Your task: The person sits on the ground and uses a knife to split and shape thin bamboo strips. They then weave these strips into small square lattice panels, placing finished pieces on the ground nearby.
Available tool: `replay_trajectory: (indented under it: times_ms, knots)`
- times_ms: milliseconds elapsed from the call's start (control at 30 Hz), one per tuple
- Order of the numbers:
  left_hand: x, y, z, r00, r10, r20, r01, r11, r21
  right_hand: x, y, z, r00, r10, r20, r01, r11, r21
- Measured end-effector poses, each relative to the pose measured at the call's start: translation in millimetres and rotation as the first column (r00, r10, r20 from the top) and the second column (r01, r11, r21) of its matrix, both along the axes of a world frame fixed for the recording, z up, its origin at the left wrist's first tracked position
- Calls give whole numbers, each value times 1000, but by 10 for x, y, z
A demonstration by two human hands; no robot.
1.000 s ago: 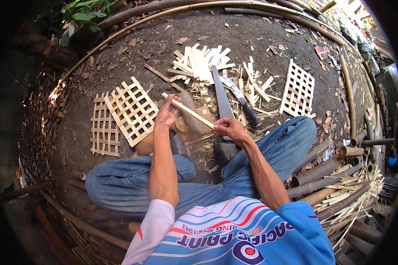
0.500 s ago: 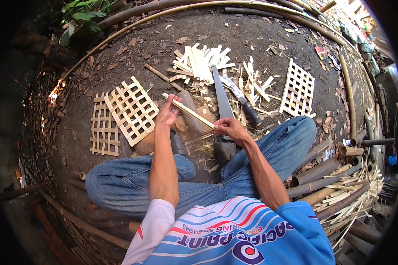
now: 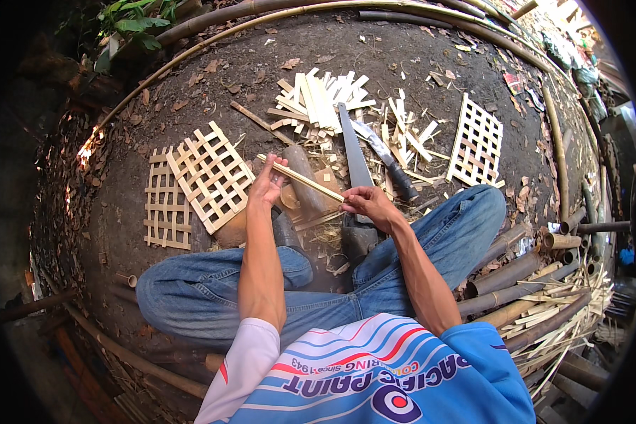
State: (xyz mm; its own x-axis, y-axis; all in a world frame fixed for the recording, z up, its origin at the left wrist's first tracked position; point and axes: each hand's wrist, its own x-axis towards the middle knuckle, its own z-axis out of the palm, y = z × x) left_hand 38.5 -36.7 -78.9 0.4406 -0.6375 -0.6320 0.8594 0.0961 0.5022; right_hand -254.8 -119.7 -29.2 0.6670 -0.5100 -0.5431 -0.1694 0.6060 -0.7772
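Pale strip (image 3: 311, 183) is up off the ground, in the air btwn the two hands, slanting from upper L down to R. Can't tell if it's one piece or two laid together.

L hand (image 3: 266, 185): palm turned up, far end of strip in a light grip at the fingers; pressure can't be judged. R hand (image 3: 369, 205): near end pinched btwn thumb + fingers.

Step, my reading: strip being handled or looked over, no tool in use. Next move prob. calls for both ends kept under control, w/ the strip clear of things below.

Below/just beyond: short log (image 3: 311, 203), partly hidden by strip. Saw (image 3: 355, 152) lies nr R hand, toothed edge bare; curved knife (image 3: 380, 146) just R of it. Both crowd the R side, so a low sweep that way could catch.

Farther out: heap of cut strips (image 3: 318, 102) ahead; lattice panels on L, one (image 3: 168, 213) partly under another; third panel (image 3: 462, 141) on R. Poles (image 3: 498, 279) by R knee. Dry leaves on dirt.
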Motion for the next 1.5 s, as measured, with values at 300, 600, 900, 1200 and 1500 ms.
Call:
replay_trajectory:
  times_ms: [300, 600, 900, 1200, 1500]
  knots:
    - [16, -17, -95, 1000, -20, 16, 20, 1000, 13, 47, 51, 10, 973, 96, -210, -177, 895, -410]
    - [-103, -126, -198, 993, -74, 88, 57, 981, 186, 113, 279, 13, 865, -21, -502, -466, 341, -817]
    - [-321, -336, 69, 994, -39, 105, 20, 983, 182, 94, 261, -79, 857, -73, -510, -446, 391, -805]
    - [-491, -376, 205, 974, -146, 172, 129, 986, 109, 29, 255, -148, 846, -147, -513, -441, 349, -827]
    - [-568, -389, 306, 971, -140, 194, 149, 988, -34, 46, 239, -118, 806, -222, -548, -495, 255, -831]
